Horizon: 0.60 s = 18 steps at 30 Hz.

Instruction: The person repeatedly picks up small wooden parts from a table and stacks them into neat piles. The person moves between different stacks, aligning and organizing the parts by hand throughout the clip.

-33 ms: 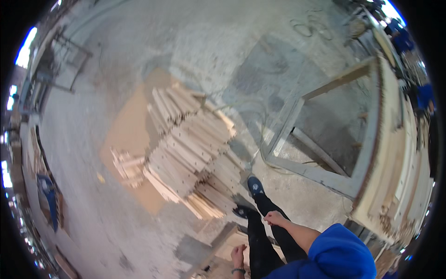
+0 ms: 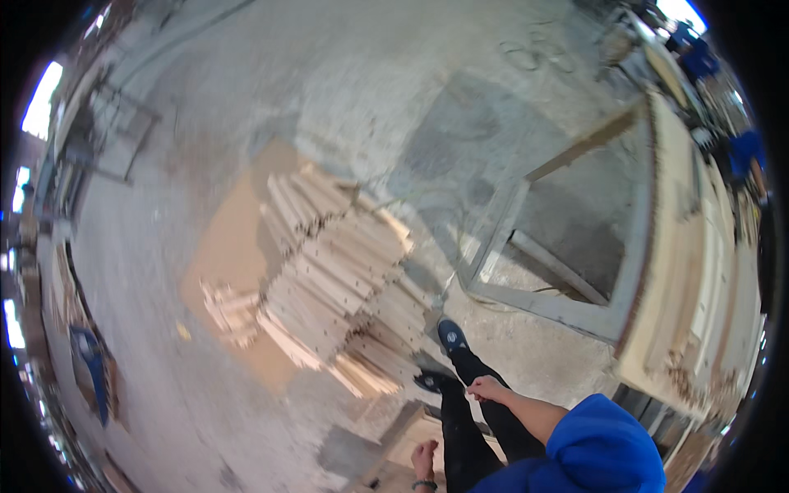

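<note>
I stand on a concrete floor and look down at my black trousers and dark shoes (image 2: 450,335). My right hand (image 2: 486,388) hangs in front of my right thigh on a blue-sleeved arm, fingers loosely curled with nothing in them. My left hand (image 2: 424,458), with a band at the wrist, hangs low at the bottom edge beside my left leg; it is too small and blurred to read its fingers. Just ahead of my feet is a big stack of pale wooden slats (image 2: 337,279), laid in crossed layers. Neither hand touches it.
The slats rest on a brown board (image 2: 226,246), with a smaller heap of short pieces (image 2: 230,311) at its left. A large wooden frame (image 2: 559,308) lies on the floor to the right, beside stacked boards (image 2: 699,271). A flat wooden piece (image 2: 415,435) lies by my feet.
</note>
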Motion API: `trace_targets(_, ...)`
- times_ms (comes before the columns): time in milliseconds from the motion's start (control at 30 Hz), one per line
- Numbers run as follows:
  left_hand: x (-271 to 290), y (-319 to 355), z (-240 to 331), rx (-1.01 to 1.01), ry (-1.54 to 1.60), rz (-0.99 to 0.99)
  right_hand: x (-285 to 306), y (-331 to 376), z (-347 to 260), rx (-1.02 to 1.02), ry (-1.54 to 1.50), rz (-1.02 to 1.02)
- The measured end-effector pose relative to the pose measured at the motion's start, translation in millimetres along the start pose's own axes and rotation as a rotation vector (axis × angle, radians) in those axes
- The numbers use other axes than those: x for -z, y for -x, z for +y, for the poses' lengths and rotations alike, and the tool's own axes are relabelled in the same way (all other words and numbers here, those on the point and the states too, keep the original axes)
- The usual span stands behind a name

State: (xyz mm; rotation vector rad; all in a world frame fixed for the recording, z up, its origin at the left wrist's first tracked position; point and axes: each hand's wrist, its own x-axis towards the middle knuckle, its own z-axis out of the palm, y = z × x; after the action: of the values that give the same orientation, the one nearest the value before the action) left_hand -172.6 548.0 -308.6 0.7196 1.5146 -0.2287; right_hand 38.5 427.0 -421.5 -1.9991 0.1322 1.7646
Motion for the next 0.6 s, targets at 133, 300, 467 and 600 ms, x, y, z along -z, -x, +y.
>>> trace_targets(133,29,58,-7,0.089,-0.134,-0.088,30,69,1,0.027,-0.164,0.035)
trace_targets(300,44,78,-9,-0.024,-0.258,-0.308,89,123,108,-0.028,-0.229,0.346)
trace_targets(467,28,82,17,-0.058,-0.287,-0.270,116,186,156,-0.107,-0.286,0.458)
trace_targets(600,-11,81,40,-0.138,-0.259,-0.312,126,202,149,-0.032,-0.478,0.496)
